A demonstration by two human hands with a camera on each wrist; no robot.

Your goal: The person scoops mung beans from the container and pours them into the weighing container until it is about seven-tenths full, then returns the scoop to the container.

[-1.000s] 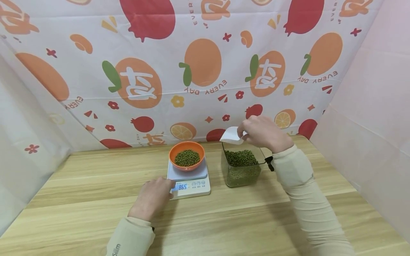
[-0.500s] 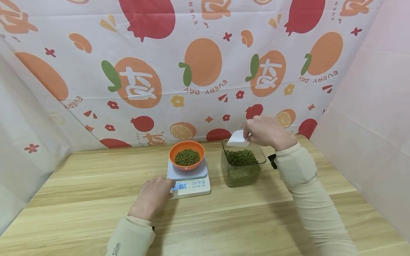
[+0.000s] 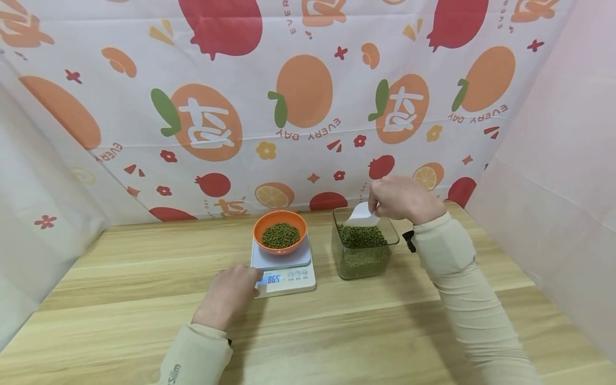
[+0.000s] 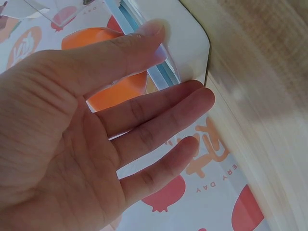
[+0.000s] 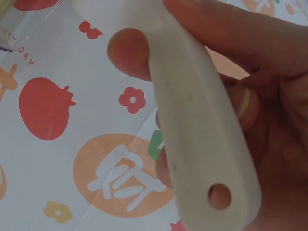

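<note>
In the head view, my right hand holds a white scoop tilted down, its mouth inside the clear container at the green beans. The right wrist view shows my thumb and fingers around the scoop's handle. My left hand rests with extended fingers at the near left corner of the white scale, whose display reads 86.5. The left wrist view shows this hand touching the scale's casing. An orange bowl holding green beans stands on the weighing plate.
Behind the wooden table hangs a fruit-patterned cloth. A small black object shows between the container and the right sleeve. A pale cloth borders the right side.
My right hand has shifted slightly right and the scoop has come down from above the container's rim to the beans inside. The left hand stays at the scale; the reading is unchanged.
</note>
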